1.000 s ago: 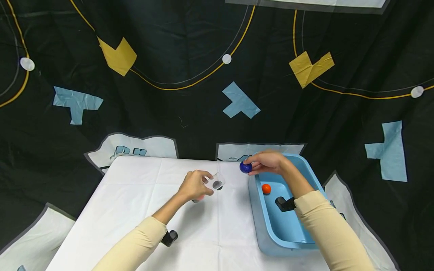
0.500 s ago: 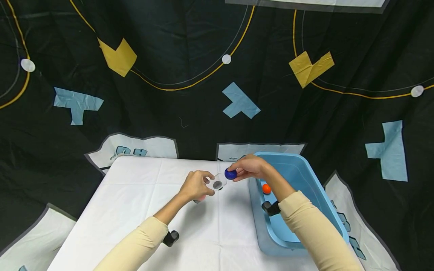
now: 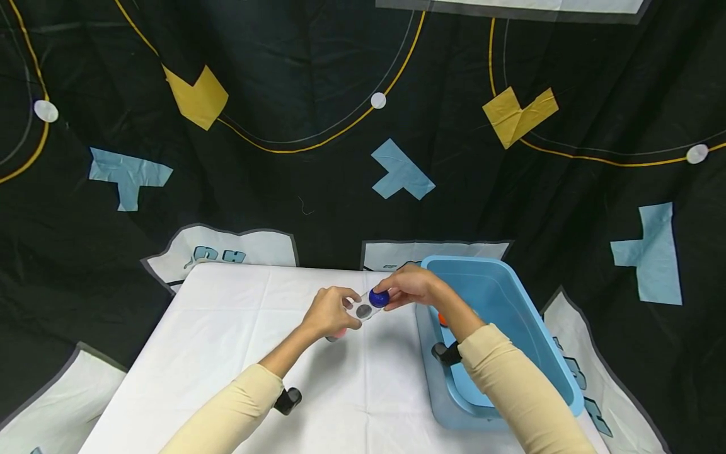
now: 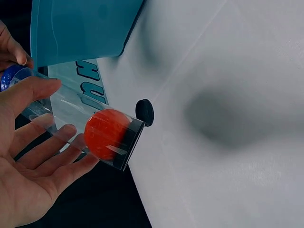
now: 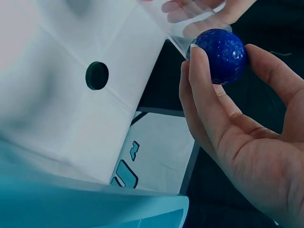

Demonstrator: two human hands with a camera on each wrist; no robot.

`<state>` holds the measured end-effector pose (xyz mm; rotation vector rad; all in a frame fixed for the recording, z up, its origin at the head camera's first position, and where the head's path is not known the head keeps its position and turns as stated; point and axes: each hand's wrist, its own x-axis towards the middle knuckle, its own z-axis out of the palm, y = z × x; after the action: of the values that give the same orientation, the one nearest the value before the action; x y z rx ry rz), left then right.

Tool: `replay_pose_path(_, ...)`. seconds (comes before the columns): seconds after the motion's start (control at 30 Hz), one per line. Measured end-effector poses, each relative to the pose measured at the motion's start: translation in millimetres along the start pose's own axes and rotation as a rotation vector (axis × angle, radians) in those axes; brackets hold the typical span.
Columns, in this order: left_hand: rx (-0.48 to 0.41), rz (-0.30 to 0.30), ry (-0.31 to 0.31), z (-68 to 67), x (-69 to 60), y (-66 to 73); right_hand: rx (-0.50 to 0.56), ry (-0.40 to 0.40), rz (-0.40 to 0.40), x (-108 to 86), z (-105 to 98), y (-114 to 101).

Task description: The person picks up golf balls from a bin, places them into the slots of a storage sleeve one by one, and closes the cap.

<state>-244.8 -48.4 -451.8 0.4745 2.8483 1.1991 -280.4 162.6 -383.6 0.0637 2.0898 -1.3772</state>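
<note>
Lying below clear tube (image 4: 80, 105): black cap (image 4: 145, 112)

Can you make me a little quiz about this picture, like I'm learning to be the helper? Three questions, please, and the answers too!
1. Choose: which ball does the right hand pinch?
A) a green one
B) the blue ball
C) a yellow one

2. True or false: the black cap lies on the table.

3. Short answer: the left hand holds a clear tube. What is inside it, near the end away from the blue ball?

Key:
1. B
2. True
3. An orange-red ball
</note>
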Motion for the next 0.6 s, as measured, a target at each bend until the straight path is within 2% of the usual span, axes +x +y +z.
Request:
replay_pose_path(0.23, 0.011, 0.000, 0.018, -2.7, 1.8, 0.1, -0.028, 0.004, -0.014, 1.1, 2.4, -1.8)
replay_pose_path(0.6, 0.002, 0.002, -0.011, -2.4, -1.2, 0.6, -0.049, 0.021, 0.002, 3.7, 9.5, 1.0)
